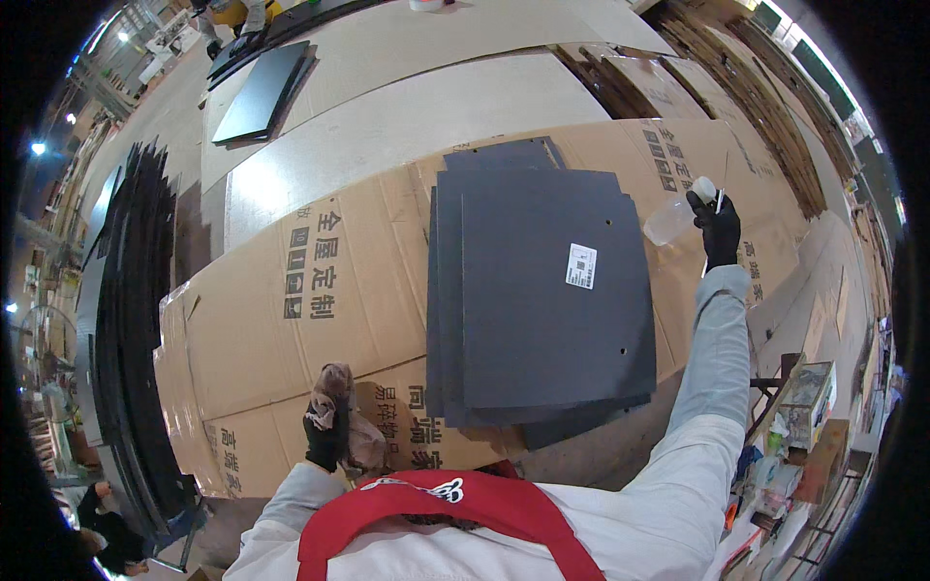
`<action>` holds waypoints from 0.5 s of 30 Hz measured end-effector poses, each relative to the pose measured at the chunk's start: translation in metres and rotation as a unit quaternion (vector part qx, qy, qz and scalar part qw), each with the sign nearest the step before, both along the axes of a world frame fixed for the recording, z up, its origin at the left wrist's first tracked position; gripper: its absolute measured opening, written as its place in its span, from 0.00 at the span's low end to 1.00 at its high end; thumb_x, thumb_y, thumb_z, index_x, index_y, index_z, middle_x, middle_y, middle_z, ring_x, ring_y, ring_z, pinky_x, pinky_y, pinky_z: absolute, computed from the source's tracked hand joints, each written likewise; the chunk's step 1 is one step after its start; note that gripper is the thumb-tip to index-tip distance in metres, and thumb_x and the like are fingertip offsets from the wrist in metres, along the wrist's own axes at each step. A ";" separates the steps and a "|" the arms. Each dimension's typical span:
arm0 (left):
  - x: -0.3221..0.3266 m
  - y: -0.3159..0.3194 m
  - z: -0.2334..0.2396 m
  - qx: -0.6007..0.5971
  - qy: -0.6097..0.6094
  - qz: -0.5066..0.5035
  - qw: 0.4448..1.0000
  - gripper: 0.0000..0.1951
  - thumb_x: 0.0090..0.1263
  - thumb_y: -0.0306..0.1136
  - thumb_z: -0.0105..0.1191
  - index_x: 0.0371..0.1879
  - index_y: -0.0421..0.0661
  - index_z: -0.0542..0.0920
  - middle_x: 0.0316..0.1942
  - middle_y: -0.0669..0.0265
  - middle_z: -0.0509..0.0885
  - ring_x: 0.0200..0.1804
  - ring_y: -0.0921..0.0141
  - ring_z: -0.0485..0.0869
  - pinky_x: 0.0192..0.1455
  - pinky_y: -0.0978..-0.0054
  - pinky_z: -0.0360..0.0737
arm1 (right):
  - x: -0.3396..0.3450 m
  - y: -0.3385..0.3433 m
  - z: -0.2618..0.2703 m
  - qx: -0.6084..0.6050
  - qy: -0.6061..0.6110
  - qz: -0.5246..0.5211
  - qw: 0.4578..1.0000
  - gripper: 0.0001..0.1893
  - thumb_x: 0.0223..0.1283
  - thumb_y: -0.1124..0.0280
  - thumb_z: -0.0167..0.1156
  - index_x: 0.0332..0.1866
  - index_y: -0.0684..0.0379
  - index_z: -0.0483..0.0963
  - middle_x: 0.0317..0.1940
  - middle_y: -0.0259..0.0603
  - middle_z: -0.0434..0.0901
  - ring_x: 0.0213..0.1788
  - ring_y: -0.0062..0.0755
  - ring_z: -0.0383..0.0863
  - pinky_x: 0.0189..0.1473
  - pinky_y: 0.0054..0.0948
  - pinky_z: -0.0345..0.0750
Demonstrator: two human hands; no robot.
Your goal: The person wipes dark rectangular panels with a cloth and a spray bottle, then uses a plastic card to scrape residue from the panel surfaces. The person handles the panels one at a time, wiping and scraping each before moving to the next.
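Note:
My left hand (327, 438), in a black glove, grips a crumpled greyish-pink cloth (363, 436) over the near left part of the cardboard. At the right, my gloved right hand (721, 231) holds a translucent plastic bottle (667, 221) by its white top, the bottle tilted. A thin white stick-like part (720, 201) shows at the fingers; what it belongs to is unclear. Between my hands lies an uneven stack of dark grey panels (538, 312). The top panel bears a white printed label (581, 266) and has small holes near its right edge.
Printed cardboard (240, 348) lies under the stack. Farther off are dark panels (261, 91) and a person (236, 22). Upright black boards (131, 319) stand at the left, with another person (109, 523) below. A cluttered shelf (792, 465) is at the lower right.

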State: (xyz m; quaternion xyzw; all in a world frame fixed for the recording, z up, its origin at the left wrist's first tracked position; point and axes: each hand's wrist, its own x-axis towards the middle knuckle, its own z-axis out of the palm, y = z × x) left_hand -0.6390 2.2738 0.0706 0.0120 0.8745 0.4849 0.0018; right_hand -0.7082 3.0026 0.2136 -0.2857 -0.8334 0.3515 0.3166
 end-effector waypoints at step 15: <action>-0.118 0.198 0.061 0.351 -0.206 -0.237 0.882 0.27 0.70 0.33 0.57 0.66 0.45 0.63 0.48 0.70 0.77 0.50 0.74 0.76 0.57 0.75 0.73 | 0.113 -0.140 -0.043 -0.182 -0.135 0.116 0.967 0.26 0.62 0.48 0.61 0.55 0.60 0.76 0.42 0.38 0.81 0.39 0.27 0.78 0.41 0.28 0.76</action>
